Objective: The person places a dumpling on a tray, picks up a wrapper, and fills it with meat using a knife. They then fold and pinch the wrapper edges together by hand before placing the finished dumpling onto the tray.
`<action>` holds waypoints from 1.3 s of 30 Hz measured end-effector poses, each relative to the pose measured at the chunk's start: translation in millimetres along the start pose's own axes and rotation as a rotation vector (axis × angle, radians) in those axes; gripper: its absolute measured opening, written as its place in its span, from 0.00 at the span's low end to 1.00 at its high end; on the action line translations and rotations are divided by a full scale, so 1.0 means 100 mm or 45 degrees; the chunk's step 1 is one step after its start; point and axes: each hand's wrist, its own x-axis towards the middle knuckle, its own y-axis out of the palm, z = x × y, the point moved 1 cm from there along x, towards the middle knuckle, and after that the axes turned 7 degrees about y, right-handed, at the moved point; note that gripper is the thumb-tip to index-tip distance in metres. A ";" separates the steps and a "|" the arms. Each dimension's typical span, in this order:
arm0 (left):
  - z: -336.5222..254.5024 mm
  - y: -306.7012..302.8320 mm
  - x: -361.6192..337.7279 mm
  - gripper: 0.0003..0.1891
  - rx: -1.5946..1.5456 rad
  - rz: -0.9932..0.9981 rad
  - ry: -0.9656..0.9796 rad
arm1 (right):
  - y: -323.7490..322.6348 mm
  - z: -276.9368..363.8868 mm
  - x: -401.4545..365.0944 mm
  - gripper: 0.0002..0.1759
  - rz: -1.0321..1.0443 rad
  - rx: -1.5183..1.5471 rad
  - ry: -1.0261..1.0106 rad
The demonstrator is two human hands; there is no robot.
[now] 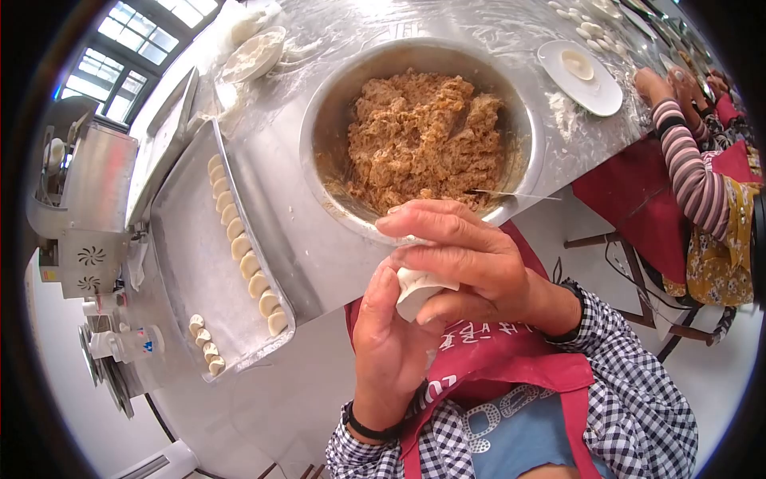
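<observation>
A folded white dumpling [419, 289] is held between my two hands, just below the near rim of a metal bowl [313, 152]. My left hand [385, 351] supports it from the left, thumb upright along its side. From the right, my right hand [471, 267] closes over the dumpling, fingers bent across the top and thumb pressed against it. Part of the dumpling is hidden by the fingers. The bowl holds reddish-brown minced filling [423, 132]. A thin utensil handle [519, 195] sticks out over the bowl's near right rim.
To the left, a metal tray [183, 231] carries a row of dumplings [239, 246] and several smaller ones [206, 345]. A white plate [598, 94] with a round wrapper [578, 65] lies right of the bowl. A floury plate [254, 54] stands far left. A co-worker's striped sleeve [682, 156] is at right.
</observation>
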 end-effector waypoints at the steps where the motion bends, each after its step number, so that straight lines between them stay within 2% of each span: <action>1: 0.00 -0.02 0.01 0.20 0.001 0.027 -0.021 | 0.01 0.01 -0.01 0.15 -0.017 0.058 0.061; 2: 0.00 -0.03 0.01 0.20 0.002 0.056 -0.043 | 0.02 0.01 -0.01 0.16 -0.035 0.116 0.122; 6: 0.00 -0.03 -0.01 0.19 -0.002 0.016 -0.031 | -0.02 0.01 0.00 0.15 0.016 0.025 0.074; 8: 0.02 -0.05 -0.02 0.19 -0.049 0.018 -0.004 | -0.02 -0.03 -0.02 0.15 0.077 -0.059 -0.116; 12: 0.02 -0.01 -0.03 0.19 -0.062 -0.008 -0.015 | -0.03 0.01 -0.02 0.15 0.113 -0.153 -0.135; 15: 0.02 -0.11 -0.01 0.19 -0.037 -0.002 -0.042 | -0.02 0.03 -0.03 0.16 0.067 -0.134 -0.070; 17: 0.02 -0.22 0.01 0.21 -0.258 0.179 -0.130 | -0.01 0.03 -0.04 0.16 0.018 -0.014 0.031; 20: 0.02 -0.11 0.01 0.20 -0.150 0.049 -0.096 | -0.04 0.04 -0.04 0.17 0.063 0.008 0.051; 24: 0.02 -0.04 0.01 0.19 -0.103 0.052 -0.094 | -0.06 -0.02 -0.06 0.17 0.114 0.021 -0.050; 27: 0.03 -0.09 0.01 0.19 -0.115 0.086 -0.062 | -0.05 -0.02 -0.07 0.18 0.130 0.049 -0.020; 29: 0.03 -0.10 0.00 0.19 -0.055 0.064 -0.020 | -0.04 0.01 -0.09 0.15 0.028 0.280 0.175; 32: 0.04 -0.03 -0.02 0.18 0.048 0.042 0.015 | -0.02 0.01 -0.12 0.16 -0.006 0.328 0.232; 35: 0.05 -0.05 -0.01 0.18 0.026 0.050 0.021 | 0.01 -0.11 -0.23 0.15 0.026 0.470 0.197; 39: 0.05 -0.05 0.00 0.19 0.104 0.094 0.012 | 0.00 -0.06 -0.21 0.12 0.044 0.398 0.193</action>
